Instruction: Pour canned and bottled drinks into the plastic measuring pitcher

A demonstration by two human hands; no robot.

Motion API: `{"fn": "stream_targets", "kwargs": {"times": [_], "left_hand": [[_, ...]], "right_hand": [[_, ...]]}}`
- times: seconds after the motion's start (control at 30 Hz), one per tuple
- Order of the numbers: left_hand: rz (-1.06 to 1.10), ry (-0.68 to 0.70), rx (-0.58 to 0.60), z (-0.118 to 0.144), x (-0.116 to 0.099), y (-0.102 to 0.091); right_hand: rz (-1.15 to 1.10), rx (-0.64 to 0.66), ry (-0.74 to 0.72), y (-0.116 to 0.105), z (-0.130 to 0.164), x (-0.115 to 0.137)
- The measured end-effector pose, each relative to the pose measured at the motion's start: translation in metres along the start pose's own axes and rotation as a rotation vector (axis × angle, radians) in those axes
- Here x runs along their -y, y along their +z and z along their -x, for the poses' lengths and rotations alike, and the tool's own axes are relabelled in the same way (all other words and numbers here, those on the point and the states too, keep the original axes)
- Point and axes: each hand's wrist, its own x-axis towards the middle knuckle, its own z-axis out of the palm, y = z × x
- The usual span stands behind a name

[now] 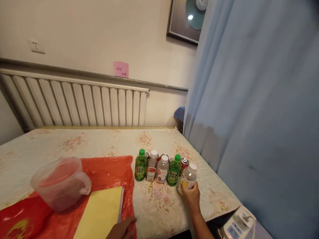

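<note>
The right hand (192, 195) wraps its fingers around a small clear plastic bottle with a white cap and yellow label (188, 179), holding it upright on the floral cream tablecloth (101, 142), near the table's right edge. This bottle stands at the right end of a tight row: a green-capped green bottle (140, 166), a white-capped bottle with a red label (152, 166), a white-capped clear bottle (162, 169), a second green-capped green bottle (174, 171), with red can tops (184, 161) just behind. The left hand (121, 231) rests flat, fingers loosely spread and holding nothing, on the near corner of a yellow paper pad (101, 213) lying on a red plastic sheet (41, 216). A clear plastic jug with a handle (60, 182) stands on that sheet. Bare cloth lies open behind the row toward the white radiator (71, 102).
</note>
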Motion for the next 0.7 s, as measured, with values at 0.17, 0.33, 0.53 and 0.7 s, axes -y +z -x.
{"fn": "stream_targets", "kwargs": {"times": [0.17, 0.33, 0.53, 0.7], "left_hand": [[-0.086, 0.140, 0.054, 0.006, -0.060, -0.009], [-0.088, 0.445, 0.052, 0.015, -0.124, -0.032], [-0.307, 0.677, 0.081, 0.028, -0.151, -0.071], [-0.475, 0.696, 0.045, 0.043, -0.145, -0.091]], "right_hand": [[-0.114, 0.206, -0.094, -0.023, 0.053, 0.030], [-0.257, 0.523, -0.215, -0.031, 0.108, 0.077], [-0.355, 0.781, -0.312, -0.027, 0.147, 0.117], [-0.406, 0.869, -0.339, -0.019, 0.162, 0.133]]}}
